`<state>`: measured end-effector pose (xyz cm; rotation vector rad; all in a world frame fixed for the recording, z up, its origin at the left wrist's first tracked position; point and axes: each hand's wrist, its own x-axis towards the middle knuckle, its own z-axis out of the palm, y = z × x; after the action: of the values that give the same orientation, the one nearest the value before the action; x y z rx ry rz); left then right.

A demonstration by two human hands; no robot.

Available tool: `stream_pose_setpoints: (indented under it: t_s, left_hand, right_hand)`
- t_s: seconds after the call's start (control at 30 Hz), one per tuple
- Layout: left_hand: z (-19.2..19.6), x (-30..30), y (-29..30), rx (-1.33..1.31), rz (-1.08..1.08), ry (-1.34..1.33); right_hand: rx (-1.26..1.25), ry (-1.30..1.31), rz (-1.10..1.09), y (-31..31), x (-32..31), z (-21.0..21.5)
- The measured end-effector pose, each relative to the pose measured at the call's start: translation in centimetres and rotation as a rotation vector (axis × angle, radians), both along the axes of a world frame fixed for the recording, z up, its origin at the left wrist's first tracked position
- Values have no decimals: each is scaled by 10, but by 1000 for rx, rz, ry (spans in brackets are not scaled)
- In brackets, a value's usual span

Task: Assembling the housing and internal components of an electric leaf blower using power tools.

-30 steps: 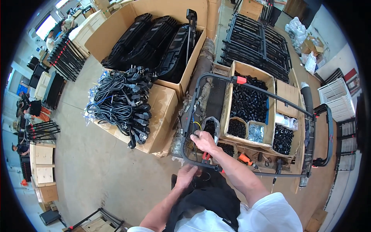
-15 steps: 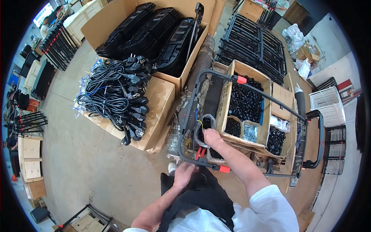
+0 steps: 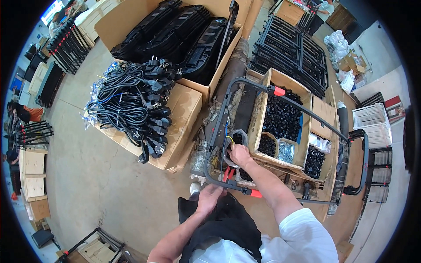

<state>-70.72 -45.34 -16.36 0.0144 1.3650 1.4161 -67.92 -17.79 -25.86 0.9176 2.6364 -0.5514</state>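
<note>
Black tubular frame [image 3: 211, 142] at centre right of the view, its lower-left corner held by the curled left hand [image 3: 211, 198].
Whatever the half-curled right hand [image 3: 240, 156] holds cannot be told; were the corner let slip, the yellow wire [image 3: 230, 138] might be tugged.

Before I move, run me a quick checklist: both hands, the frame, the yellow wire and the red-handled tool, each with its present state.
1. Left hand on the frame: ok, at its near-left corner.
2. Right hand on the frame too: not ok, it is at the bag.
3. Right hand empty: cannot tell, fingertips hidden.
4. Yellow wire loose at its end: cannot tell, lost near the right hand.
5. Red-handled tool free of both hands: ok.
</note>
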Motion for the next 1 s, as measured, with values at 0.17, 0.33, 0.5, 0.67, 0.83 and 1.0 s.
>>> stream_pose_setpoints:
  t_s: [0.17,0.33,0.5,0.67,0.83,1.0]
  left_hand:
    - [-8,1,-3,75,24,-6]
    - [-10,-1,-2,99,-15,6]
    - [-14,0,-3,113,6,-14]
    - [-14,-1,-2,136,-6,-18]
    - [-16,-3,-1,118,-11,-27]
    - [-23,0,-3,63,23,-113]
  right_hand:
    - [8,195,-149,-4,4,13]
    - [-256,294,-436,-6,6,24]
    - [-836,452,-832,-13,15,54]
    - [-714,454,-632,-22,47,96]
    - [-392,530,-64,-80,52,187]
    - [-391,541,16,-167,43,204]
